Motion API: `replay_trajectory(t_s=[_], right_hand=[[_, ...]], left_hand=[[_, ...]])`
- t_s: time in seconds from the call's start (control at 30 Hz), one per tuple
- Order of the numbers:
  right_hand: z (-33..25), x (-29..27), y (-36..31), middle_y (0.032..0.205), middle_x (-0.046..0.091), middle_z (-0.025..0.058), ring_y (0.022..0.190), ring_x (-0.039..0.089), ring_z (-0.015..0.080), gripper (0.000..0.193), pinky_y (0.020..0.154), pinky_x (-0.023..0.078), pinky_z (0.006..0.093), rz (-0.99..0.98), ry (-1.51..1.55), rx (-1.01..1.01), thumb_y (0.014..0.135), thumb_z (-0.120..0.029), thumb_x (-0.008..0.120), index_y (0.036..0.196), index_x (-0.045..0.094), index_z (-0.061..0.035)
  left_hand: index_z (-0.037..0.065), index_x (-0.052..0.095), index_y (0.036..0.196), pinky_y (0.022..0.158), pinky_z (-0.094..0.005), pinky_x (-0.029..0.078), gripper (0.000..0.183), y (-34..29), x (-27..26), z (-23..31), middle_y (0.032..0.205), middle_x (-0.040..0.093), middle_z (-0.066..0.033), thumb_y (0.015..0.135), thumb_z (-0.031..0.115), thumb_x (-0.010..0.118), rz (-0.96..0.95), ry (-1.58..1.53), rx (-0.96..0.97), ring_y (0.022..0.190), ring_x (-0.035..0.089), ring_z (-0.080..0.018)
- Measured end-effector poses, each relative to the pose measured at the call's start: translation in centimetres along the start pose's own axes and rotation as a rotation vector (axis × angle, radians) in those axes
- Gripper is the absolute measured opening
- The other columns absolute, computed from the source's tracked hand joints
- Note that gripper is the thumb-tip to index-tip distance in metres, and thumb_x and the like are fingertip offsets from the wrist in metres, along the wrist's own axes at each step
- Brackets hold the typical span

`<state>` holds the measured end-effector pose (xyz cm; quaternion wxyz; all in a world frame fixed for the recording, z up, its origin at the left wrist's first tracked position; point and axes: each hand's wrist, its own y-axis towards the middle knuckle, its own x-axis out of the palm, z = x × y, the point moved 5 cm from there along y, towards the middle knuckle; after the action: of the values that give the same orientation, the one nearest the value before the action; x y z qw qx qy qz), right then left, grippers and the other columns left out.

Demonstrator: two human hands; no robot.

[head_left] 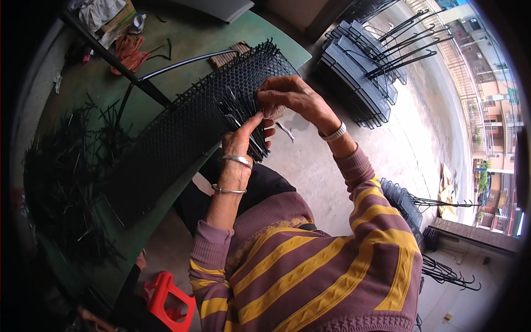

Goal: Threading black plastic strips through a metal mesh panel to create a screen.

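A bundle of thin black strips (235, 110) lies across my left hand (241, 138), whose thumb and fingers close round it. My right hand (296, 99) meets the bundle from the right with its thumb and fingertips pinched together. What those fingertips grip is too small and too hidden to make out. Just beyond and to the left of my hands, a long black honeycomb-mesh panel (191, 110) slants across the green table (191, 185). Its far edge has a ragged row of points.
A tangled heap of black strips (66, 182) covers the table's left side. A dark bar (105, 52) and a curved rod (182, 63) cross behind the panel. A red plastic stool (168, 301) stands low at left. Stacked black mesh racks (359, 72) with long hooks stand at the far right.
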<state>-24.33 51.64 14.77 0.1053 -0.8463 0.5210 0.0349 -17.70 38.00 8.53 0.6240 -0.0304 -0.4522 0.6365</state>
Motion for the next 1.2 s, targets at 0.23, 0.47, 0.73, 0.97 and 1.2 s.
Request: replay_trajectory(t_s=[0.23, 0.47, 0.73, 0.97, 1.2], right_hand=[[0.6, -0.8, 0.3, 0.082, 0.066, 0.0031, 0.075, 0.065, 0.0085, 0.018, 0.069, 0.052, 0.0228, -0.062, 0.023, -0.027, 0.094, -0.016, 0.062, 0.096, 0.063, 0.0015], [-2.0, -5.7, 1.3, 0.082, 0.068, 0.0101, 0.075, 0.071, 0.0176, 0.008, 0.066, 0.055, 0.0265, 0.516, -0.084, -0.422, 0.094, -0.005, 0.058, 0.096, 0.058, 0.0032], [-0.2, -7.8, 5.5, 0.082, 0.068, 0.0087, 0.078, 0.072, 0.0161, 0.009, 0.067, 0.054, 0.0247, 0.694, -0.511, -0.523, 0.096, -0.005, 0.055, 0.098, 0.059, 0.0029], [-0.1, -8.1, 5.7, 0.082, 0.069, 0.01, 0.078, 0.072, 0.0164, 0.009, 0.065, 0.055, 0.0252, 0.701, -0.545, -0.544, 0.096, -0.005, 0.055, 0.097, 0.059, 0.0028], [-0.4, -8.3, 5.4, 0.083, 0.07, 0.0115, 0.077, 0.073, 0.0186, 0.01, 0.064, 0.054, 0.0254, 0.68, -0.583, -0.469, 0.095, -0.007, 0.055, 0.096, 0.06, 0.0022]], left_hand=[[0.007, 0.069, 0.102, 0.055, -0.0313, 0.05, 0.029, 1.2, -0.3, -0.8, 0.093, 0.071, -0.0094, 0.082, 0.027, 0.076, -0.053, 0.092, -0.007, 0.076, 0.07, -0.0205], [0.01, 0.064, 0.112, 0.074, -0.0398, 0.055, 0.033, 1.8, 0.0, -2.1, 0.102, 0.07, -0.0087, 0.087, 0.029, 0.071, -0.075, -0.162, -0.08, 0.092, 0.067, -0.0229], [0.008, 0.064, 0.105, 0.079, -0.048, 0.057, 0.022, 2.8, -0.2, -4.1, 0.094, 0.067, -0.0085, 0.089, 0.023, 0.068, -0.078, -0.293, -0.176, 0.086, 0.067, -0.0231], [0.011, 0.064, 0.105, 0.082, -0.0515, 0.055, 0.021, 2.7, -0.2, -4.0, 0.098, 0.065, -0.008, 0.089, 0.024, 0.068, -0.076, -0.274, -0.182, 0.091, 0.066, -0.024], [0.011, 0.064, 0.099, 0.078, -0.0511, 0.057, 0.014, 2.7, -0.4, -4.1, 0.088, 0.065, -0.006, 0.091, 0.022, 0.066, -0.039, -0.275, -0.183, 0.082, 0.065, -0.0208]])
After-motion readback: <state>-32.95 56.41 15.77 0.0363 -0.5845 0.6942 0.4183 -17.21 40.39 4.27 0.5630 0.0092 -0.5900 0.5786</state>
